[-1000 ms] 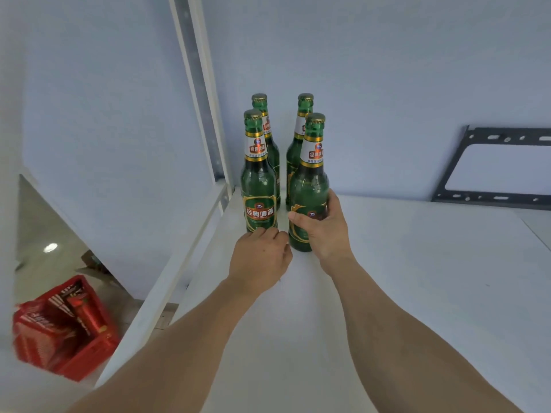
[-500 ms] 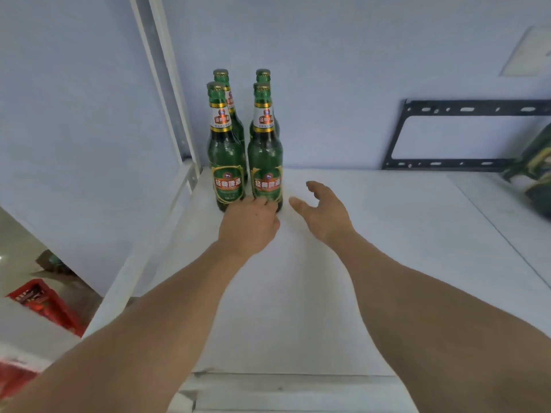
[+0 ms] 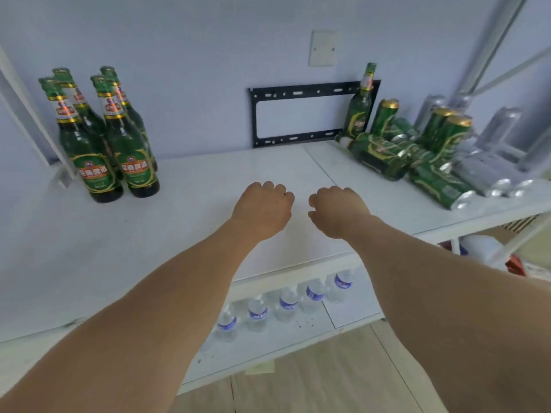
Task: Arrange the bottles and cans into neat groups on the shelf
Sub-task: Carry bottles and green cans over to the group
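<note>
Both hands hover empty above the white shelf [image 3: 208, 186], left hand [image 3: 262, 208] and right hand [image 3: 338, 210] loosely curled; the jumbled green glass bottles and cans [image 3: 396, 150] (several toppled) lie rightward, nearer the right hand.

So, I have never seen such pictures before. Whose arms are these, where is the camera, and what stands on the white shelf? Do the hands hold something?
The camera sits on a person's head and looks forward and down, so you see that person's own bare arms. The left hand and right hand hover over the white shelf, fingers loosely curled, with nothing in their grip. At left, four green bottles stand upright in a neat group. At right lies a jumble of green bottles and cans beside silver cans. Below, water bottles stand in a row.
</note>
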